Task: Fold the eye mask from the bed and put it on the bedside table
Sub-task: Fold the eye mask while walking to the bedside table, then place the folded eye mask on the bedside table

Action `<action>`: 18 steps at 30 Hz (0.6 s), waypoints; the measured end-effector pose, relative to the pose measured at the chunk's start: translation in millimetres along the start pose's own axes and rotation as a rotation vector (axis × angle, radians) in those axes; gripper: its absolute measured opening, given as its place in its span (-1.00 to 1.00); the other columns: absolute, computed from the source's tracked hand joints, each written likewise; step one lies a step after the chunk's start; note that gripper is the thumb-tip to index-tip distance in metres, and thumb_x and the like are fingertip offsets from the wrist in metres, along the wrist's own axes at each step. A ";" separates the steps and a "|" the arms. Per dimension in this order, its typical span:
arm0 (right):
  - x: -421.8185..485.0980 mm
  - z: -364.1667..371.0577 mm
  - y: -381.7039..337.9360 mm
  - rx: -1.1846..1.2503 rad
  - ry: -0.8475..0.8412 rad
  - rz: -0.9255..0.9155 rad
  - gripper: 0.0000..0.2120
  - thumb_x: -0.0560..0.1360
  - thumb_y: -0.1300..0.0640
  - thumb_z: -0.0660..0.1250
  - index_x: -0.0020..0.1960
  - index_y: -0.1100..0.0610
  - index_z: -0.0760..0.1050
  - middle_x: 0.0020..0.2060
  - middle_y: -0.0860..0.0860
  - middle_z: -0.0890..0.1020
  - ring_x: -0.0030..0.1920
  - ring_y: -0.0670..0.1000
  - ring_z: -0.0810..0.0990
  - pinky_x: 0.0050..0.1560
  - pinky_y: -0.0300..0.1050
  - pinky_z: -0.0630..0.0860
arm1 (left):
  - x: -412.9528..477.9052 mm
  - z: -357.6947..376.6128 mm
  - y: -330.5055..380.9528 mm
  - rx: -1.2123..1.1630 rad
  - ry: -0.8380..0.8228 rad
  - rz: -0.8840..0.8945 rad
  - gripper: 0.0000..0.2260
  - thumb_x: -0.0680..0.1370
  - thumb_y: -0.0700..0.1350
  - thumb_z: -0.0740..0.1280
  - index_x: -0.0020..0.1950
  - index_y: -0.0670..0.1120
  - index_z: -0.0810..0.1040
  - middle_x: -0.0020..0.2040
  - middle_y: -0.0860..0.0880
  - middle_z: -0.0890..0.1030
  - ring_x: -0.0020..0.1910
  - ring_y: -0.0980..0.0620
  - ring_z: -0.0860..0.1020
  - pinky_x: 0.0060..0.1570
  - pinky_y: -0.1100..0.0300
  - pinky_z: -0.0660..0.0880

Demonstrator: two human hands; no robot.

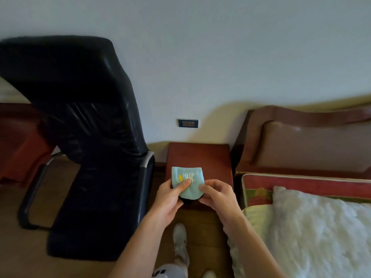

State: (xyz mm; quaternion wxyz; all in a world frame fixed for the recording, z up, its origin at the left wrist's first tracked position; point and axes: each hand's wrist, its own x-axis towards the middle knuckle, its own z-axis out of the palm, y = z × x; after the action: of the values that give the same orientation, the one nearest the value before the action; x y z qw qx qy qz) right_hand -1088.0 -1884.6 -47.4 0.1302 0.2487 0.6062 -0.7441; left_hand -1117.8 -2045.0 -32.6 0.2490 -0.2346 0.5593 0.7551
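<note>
The eye mask (190, 178) is light blue with a yellow and white embroidered pattern and a dark underside. It is folded in half and held in the air over the front edge of the reddish-brown bedside table (198, 155). My left hand (170, 197) pinches its left side, thumb on top. Pinching the mask's lower right corner is my right hand (217, 194). The bed (313, 221) lies to the right with a white fluffy blanket.
A black office chair (86, 137) stands close on the left of the table. A brown padded headboard (309, 145) is at the right. A wall socket (188, 123) sits above the table. My white shoes (180, 241) stand on the wooden floor below.
</note>
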 end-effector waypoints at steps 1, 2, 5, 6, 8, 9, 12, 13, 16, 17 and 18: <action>12.2 2.9 -4.0 -0.002 0.004 0.008 -0.84 0.51 0.19 0.46 0.06 0.23 0.65 -0.04 0.17 0.77 -0.01 0.09 0.77 0.06 0.05 0.69 | 12.1 -0.5 5.7 -0.002 -0.008 -0.006 -0.74 0.49 -0.18 0.45 0.17 -0.14 0.61 0.03 -0.11 0.75 0.05 -0.07 0.70 0.01 0.05 0.63; 24.6 5.8 -7.5 -0.008 0.010 0.014 -0.84 0.51 0.19 0.46 0.05 0.23 0.64 -0.04 0.18 0.77 -0.02 0.10 0.77 0.05 0.06 0.69 | 24.5 -1.5 11.1 -0.002 -0.019 -0.010 -0.75 0.50 -0.19 0.45 0.17 -0.14 0.61 0.02 -0.11 0.75 0.04 -0.07 0.71 -0.02 0.06 0.64; 61.2 15.6 -19.1 -0.038 0.040 0.021 -0.87 0.51 0.21 0.46 0.03 0.23 0.64 -0.05 0.19 0.76 -0.03 0.10 0.77 0.01 0.03 0.70 | 62.2 -4.3 30.7 0.003 -0.039 -0.020 -0.73 0.50 -0.19 0.45 0.19 -0.15 0.61 0.04 -0.13 0.75 0.04 -0.07 0.71 -0.06 0.08 0.65; 72.9 19.5 -23.2 -0.047 0.048 0.025 -0.88 0.51 0.20 0.46 0.02 0.22 0.65 -0.05 0.19 0.76 -0.03 0.10 0.77 0.01 0.03 0.70 | 75.0 -5.9 37.2 0.004 -0.048 -0.023 -0.72 0.50 -0.19 0.44 0.20 -0.16 0.60 0.05 -0.13 0.74 0.05 -0.08 0.71 -0.07 0.09 0.65; 94.5 27.3 -29.8 -0.054 0.061 0.036 -0.88 0.51 0.20 0.46 0.01 0.22 0.66 -0.05 0.19 0.76 -0.02 0.10 0.76 0.03 0.06 0.70 | 99.9 -9.6 47.6 0.005 -0.068 -0.031 -0.70 0.51 -0.19 0.44 0.23 -0.17 0.59 0.08 -0.15 0.73 0.08 -0.10 0.70 -0.05 0.08 0.64; 105.7 30.6 -31.7 -0.054 0.067 0.036 -0.88 0.51 0.20 0.46 0.01 0.22 0.66 -0.06 0.19 0.77 -0.02 0.10 0.77 0.03 0.07 0.70 | 112.9 -11.2 52.0 0.004 -0.075 -0.040 -0.69 0.51 -0.19 0.44 0.24 -0.18 0.58 0.10 -0.16 0.72 0.09 -0.11 0.69 -0.02 0.06 0.64; 141.3 34.9 -31.6 -0.092 0.089 0.041 -0.92 0.51 0.22 0.45 -0.01 0.20 0.66 -0.08 0.18 0.77 -0.05 0.09 0.77 0.00 0.05 0.71 | 153.6 -14.2 56.5 -0.003 -0.078 -0.068 -0.70 0.51 -0.20 0.43 0.24 -0.19 0.58 0.09 -0.17 0.73 0.08 -0.11 0.69 0.01 0.04 0.64; 153.8 34.3 -29.2 -0.106 0.099 0.051 -0.94 0.51 0.22 0.45 -0.02 0.19 0.67 -0.08 0.19 0.76 -0.06 0.09 0.77 -0.04 0.01 0.72 | 166.6 -14.1 55.4 -0.002 -0.075 -0.078 -0.72 0.52 -0.21 0.42 0.22 -0.19 0.59 0.07 -0.16 0.73 0.07 -0.10 0.70 -0.03 0.07 0.64; 191.0 28.3 -11.7 -0.144 0.125 0.108 -0.94 0.51 0.23 0.46 -0.03 0.18 0.67 -0.07 0.22 0.75 -0.09 0.07 0.77 -0.16 -0.12 0.70 | 206.1 -14.7 41.8 0.006 -0.054 -0.118 -0.76 0.53 -0.22 0.40 0.20 -0.17 0.59 0.03 -0.13 0.75 0.04 -0.08 0.70 -0.07 0.09 0.64; 203.0 25.1 -3.9 -0.152 0.128 0.126 -0.94 0.51 0.23 0.45 -0.03 0.19 0.67 -0.08 0.21 0.75 -0.10 0.05 0.77 -0.18 -0.14 0.69 | 219.7 -14.8 34.5 0.009 -0.043 -0.138 -0.77 0.54 -0.23 0.40 0.19 -0.17 0.60 0.03 -0.13 0.75 0.05 -0.08 0.70 -0.02 0.06 0.64; 216.9 20.5 5.1 -0.160 0.132 0.138 -0.95 0.51 0.23 0.45 -0.03 0.18 0.67 -0.09 0.20 0.75 -0.11 0.04 0.77 -0.18 -0.15 0.69 | 235.1 -14.5 26.8 0.015 -0.035 -0.157 -0.78 0.54 -0.23 0.39 0.18 -0.18 0.60 0.04 -0.14 0.74 0.07 -0.09 0.69 0.04 0.02 0.63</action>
State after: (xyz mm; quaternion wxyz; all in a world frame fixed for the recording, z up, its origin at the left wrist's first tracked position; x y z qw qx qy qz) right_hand -1272.6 -1882.2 -163.3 0.1604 0.3272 0.6522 -0.6647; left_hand -1313.9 -2038.8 -165.8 0.3190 -0.2625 0.5402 0.7332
